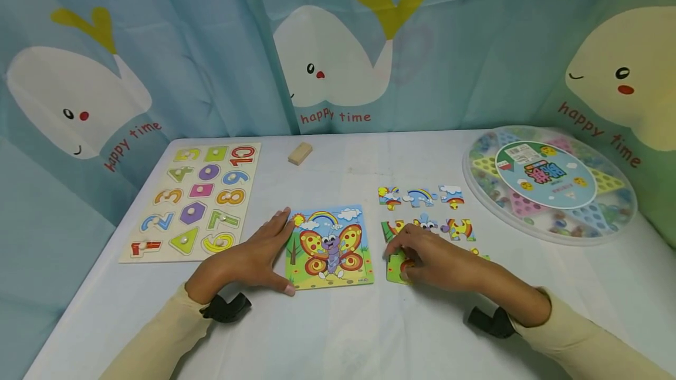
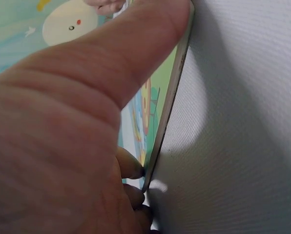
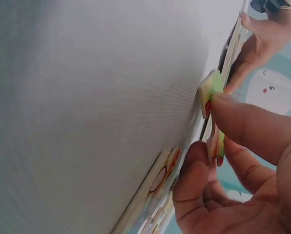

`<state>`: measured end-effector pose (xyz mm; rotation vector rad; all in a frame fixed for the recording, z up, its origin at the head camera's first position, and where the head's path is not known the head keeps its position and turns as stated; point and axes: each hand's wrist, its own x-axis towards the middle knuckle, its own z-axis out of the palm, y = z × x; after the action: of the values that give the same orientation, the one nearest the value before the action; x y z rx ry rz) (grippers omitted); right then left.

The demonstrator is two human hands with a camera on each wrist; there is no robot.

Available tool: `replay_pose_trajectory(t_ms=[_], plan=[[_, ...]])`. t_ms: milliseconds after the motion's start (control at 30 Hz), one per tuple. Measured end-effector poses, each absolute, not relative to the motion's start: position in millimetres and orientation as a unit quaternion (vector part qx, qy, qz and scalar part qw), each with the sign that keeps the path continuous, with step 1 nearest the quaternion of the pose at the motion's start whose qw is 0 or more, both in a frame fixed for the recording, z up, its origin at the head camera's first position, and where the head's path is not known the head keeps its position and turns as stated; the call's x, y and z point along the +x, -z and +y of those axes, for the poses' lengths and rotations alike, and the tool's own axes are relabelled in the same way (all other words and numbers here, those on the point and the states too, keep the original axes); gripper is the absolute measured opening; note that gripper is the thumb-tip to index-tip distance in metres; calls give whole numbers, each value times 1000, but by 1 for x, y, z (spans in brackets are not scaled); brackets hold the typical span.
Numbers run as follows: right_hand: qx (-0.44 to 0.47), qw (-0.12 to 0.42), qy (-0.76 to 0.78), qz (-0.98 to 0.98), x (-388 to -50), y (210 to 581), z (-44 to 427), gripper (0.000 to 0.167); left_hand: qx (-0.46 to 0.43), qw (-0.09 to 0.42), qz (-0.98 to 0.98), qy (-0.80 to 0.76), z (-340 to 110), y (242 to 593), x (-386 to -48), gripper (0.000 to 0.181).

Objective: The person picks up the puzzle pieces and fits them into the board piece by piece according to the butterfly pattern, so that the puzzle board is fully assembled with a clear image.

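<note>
Puzzle piece (image 1: pixel 395 270) sits pinched in the right hand (image 1: pixel 438 258), right of the butterfly board (image 1: pixel 333 251) — a weak pinch could drop it, and knuckles brushing loose pieces (image 1: pixel 461 229) might scatter them. The left hand (image 1: pixel 257 258), spread along the board's left edge, could push it askew.

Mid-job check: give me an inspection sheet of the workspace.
Surface: white table covering.
Job's things: butterfly picture board, lying flat; loose puzzle pieces set out in rows to its right.
Clutter: number board at left, wooden block at back, round marble case at right.
Hands: left hand touches the picture board's left side; right hand pinches a green puzzle piece.
Cables: nothing seen.
Surroundings: blue-green curtain with whale prints.
</note>
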<state>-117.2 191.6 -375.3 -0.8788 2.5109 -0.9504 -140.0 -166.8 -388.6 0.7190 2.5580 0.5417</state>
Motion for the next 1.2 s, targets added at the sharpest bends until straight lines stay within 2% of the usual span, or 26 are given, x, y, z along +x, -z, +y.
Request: replay_pose_trajectory(t_ms=[500,767,1000,1200], plan=[[-269,212,398,851,-122,367,199,25,293,217,913,-182,-172,389,-142,126],[-275,181,415,848,-126,364,189,23,306,225,910,-165,-174,388,-141,124],[-309,203,428,825,-132,365,179,23,303,228,911,-160,-174,389,-142,124],[-338,178,420,824,-138,369,167,23,300,227,912,-161,-175,390,-143,126]])
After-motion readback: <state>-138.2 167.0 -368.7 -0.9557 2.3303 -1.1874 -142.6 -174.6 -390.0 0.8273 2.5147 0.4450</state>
